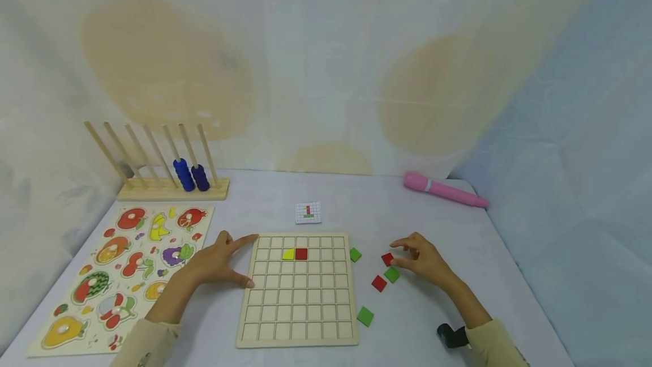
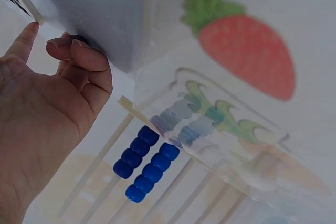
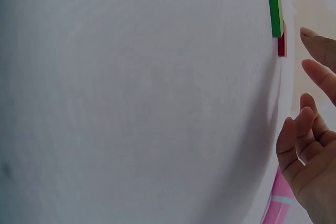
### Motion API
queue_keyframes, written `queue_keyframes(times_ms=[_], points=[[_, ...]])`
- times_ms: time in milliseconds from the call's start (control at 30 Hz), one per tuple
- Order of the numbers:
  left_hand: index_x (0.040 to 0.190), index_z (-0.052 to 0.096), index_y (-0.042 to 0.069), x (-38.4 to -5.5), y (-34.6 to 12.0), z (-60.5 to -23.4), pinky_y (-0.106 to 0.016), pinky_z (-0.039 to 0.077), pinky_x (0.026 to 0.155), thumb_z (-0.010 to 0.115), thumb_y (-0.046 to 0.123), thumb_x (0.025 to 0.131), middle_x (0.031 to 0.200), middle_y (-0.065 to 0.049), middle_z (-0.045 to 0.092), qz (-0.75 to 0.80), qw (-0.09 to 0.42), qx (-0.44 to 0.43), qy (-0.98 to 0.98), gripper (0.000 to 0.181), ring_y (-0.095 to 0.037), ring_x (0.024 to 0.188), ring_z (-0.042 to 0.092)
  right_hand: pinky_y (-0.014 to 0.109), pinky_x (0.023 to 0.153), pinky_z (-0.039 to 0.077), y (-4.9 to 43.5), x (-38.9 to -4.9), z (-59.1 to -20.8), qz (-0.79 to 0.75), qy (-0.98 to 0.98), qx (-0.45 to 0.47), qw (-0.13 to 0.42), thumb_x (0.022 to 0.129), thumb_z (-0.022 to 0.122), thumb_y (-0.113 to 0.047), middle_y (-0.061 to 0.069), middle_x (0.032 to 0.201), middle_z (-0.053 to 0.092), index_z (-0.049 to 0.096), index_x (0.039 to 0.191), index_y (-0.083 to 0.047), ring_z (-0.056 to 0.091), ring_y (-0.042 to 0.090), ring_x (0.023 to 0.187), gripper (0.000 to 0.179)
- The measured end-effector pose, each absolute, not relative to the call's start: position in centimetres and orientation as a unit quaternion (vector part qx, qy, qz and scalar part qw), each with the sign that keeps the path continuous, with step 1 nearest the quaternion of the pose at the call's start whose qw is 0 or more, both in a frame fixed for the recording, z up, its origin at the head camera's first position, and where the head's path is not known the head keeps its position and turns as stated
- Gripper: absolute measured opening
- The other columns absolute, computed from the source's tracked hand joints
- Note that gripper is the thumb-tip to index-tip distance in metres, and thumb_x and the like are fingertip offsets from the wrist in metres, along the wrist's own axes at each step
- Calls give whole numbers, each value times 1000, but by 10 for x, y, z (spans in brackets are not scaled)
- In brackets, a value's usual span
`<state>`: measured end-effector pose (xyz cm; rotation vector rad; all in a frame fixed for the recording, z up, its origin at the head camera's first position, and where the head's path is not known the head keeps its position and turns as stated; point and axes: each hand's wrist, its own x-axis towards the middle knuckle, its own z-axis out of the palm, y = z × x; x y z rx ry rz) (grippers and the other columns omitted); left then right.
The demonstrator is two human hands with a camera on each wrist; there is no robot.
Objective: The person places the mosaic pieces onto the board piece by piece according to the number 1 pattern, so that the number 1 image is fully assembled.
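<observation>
A wooden grid board (image 1: pixel 285 298) lies flat, a yellow tile (image 1: pixel 288 254) and a red tile (image 1: pixel 301 254) side by side in its upper cells. At the board's left edge, my left hand (image 1: pixel 218 262) spreads thumb and index finger, their tips at the frame; its other fingers are bent in the left wrist view. Over the loose tiles on the right hovers my right hand (image 1: pixel 424 260), thumb and index finger apart with nothing between them. Nearest to it are a loose red tile (image 1: pixel 387 259) and a green tile (image 1: pixel 391 274), with another red tile (image 1: pixel 379 284) just left.
Green tiles (image 1: pixel 365 316) lie along the board's right side. Behind the board is a small pattern card (image 1: pixel 308 213). A fruit puzzle (image 1: pixel 168 217) and a bead rack (image 1: pixel 153 191) stand left; a pink wand-shaped thing (image 1: pixel 448 191) lies back right, a black object (image 1: pixel 450 336) by the right sleeve.
</observation>
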<state>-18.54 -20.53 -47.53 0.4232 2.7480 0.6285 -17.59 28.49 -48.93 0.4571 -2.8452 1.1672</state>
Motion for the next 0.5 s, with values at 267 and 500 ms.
queue_keyframes(times_ms=[267,500], points=[[152,41,28,-186,-205,-476,-33,38,58,87,61,59,106,-12,41,219,147,144,954,109,-21,72,47,22,63,37,290,-179,-494,375,-914,153,14,81,82,-16,5,87,52,74,111,-7,41,11,72,32],[151,42,28,-184,-205,-475,-33,37,57,88,60,58,105,-12,42,221,140,148,954,109,-20,70,46,23,66,38,289,-180,-496,360,-921,152,0,80,83,-17,3,88,51,75,111,-9,41,11,77,32]])
